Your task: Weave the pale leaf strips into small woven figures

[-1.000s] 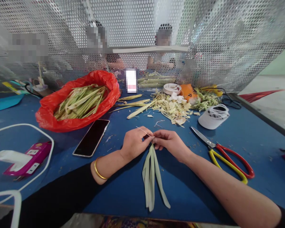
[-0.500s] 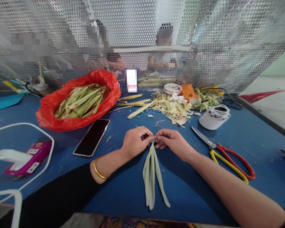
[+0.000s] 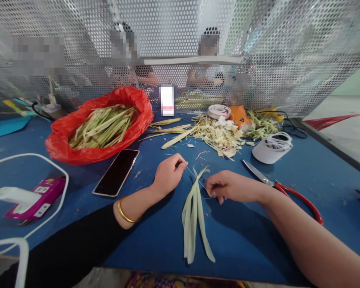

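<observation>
A bundle of pale green leaf strips [image 3: 192, 218] lies on the blue table, its long ends fanned toward me and its short tips at the top. A thin white thread [image 3: 191, 171] runs across the tied top of the bundle. My left hand [image 3: 169, 173], left of the top, pinches one side of the thread, and a loose end sticks out behind it. My right hand [image 3: 225, 186], to the right and slightly nearer, has its fingers closed on the other side. Neither hand touches the strips. Red-handled scissors [image 3: 259, 173] lie partly under my right forearm.
A red plastic bag [image 3: 55, 140] of leaf strips and a phone [image 3: 117, 173] lie left. Leaf scraps [image 3: 213, 134] and a white cord roll [image 3: 268, 151] lie beyond my hands. A purple power strip [image 3: 52, 192] has white cables. A perforated screen [image 3: 171, 36] stands behind, with people beyond.
My hands have moved apart from the bundle's top, left hand leftward, right hand rightward and nearer, drawing the thread out between them. The bundle's tips now show, and my right forearm covers the scissors' yellow handle.
</observation>
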Demonstrator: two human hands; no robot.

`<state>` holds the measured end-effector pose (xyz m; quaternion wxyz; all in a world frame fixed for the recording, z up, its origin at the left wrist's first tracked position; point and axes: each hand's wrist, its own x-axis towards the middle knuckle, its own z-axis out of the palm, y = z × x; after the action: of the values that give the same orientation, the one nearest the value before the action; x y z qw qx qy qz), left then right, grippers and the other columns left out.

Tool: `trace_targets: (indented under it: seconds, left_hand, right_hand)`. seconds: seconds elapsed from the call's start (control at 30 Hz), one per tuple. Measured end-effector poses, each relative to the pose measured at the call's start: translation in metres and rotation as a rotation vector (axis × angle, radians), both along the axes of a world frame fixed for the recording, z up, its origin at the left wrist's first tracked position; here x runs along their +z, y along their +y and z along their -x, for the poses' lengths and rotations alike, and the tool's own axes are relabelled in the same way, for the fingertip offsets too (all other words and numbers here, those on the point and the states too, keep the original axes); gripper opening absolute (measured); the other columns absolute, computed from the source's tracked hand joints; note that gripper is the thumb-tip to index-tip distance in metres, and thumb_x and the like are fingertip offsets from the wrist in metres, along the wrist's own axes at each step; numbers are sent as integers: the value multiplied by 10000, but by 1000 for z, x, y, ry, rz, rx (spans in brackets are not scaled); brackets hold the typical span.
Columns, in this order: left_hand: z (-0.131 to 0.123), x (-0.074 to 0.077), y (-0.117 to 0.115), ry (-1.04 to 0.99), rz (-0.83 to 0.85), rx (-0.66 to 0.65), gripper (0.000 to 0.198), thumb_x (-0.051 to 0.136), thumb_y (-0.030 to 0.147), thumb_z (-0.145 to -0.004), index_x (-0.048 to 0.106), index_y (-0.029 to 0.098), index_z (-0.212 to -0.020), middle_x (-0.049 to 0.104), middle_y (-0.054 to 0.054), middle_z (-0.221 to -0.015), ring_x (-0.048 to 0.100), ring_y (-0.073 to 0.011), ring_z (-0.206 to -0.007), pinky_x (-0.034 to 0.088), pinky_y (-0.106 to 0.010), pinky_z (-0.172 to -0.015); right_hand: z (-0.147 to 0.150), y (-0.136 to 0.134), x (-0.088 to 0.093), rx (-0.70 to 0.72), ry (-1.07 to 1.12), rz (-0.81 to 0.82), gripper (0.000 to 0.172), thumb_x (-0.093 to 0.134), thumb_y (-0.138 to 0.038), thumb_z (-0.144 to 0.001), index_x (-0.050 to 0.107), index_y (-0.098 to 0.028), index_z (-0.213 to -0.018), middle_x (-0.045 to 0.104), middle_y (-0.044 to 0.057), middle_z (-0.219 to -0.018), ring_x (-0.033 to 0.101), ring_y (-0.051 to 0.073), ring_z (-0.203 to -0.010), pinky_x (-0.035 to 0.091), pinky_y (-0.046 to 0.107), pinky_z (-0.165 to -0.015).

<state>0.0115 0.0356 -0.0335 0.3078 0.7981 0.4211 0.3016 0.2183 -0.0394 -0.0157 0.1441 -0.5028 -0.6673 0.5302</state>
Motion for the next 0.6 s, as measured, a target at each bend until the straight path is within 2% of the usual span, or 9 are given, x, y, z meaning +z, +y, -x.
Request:
trace_targets:
  seconds: [0.13, 0.27, 0.33, 0.4, 0.47, 0.6]
  left_hand:
    - [-1, -4, 1, 49, 38, 2, 152, 516, 262, -854, 541, 205, -715, 616, 19, -682, 564, -149, -681, 406, -263, -666]
    - [-1, -5, 3, 54, 60, 30, 145, 520, 258, -843, 555, 204, -714, 631, 14, -686, 576, -155, -683, 411, -273, -670]
    - [-1, -6, 4, 38, 74, 25, 146, 525, 258, -839, 568, 200, -711, 639, 12, -690, 581, -152, -671, 417, -274, -667]
    - [-2, -5, 4, -3, 120, 20, 152, 527, 256, -838, 580, 194, -711, 635, 14, -663, 582, -140, -632, 427, -270, -659]
    - [-3, -4, 3, -83, 212, 10, 162, 525, 265, -846, 584, 183, -719, 628, 16, -638, 571, -119, -573, 433, -255, -623]
    - [-7, 1, -2, -323, 532, -48, 157, 518, 294, -857, 526, 173, -756, 664, -6, -731, 524, -76, -471, 365, -209, -443]
  right_hand:
    - [1, -1, 3, -64, 14, -129, 175, 502, -92, -726, 642, -196, -732, 618, -8, -700, 624, 144, -603, 461, 258, -572]
    - [12, -1, 3, -206, 209, -298, 98, 576, -143, -746, 649, -183, -695, 649, 55, -947, 630, 177, -831, 481, 291, -702]
    - [18, 0, -1, -242, 374, -246, 93, 583, -178, -770, 635, -174, -693, 661, 76, -1009, 624, 174, -858, 480, 296, -724]
    - [24, 1, -8, -232, 493, -107, 81, 578, -209, -789, 611, -168, -728, 683, 73, -938, 629, 148, -753, 481, 286, -672]
    - [29, 2, -15, -219, 515, -22, 67, 589, -226, -785, 586, -167, -754, 680, 46, -833, 616, 125, -658, 473, 269, -624]
    - [33, 3, -22, -235, 463, -24, 68, 593, -232, -773, 556, -176, -761, 637, 8, -748, 616, 120, -647, 460, 252, -605]
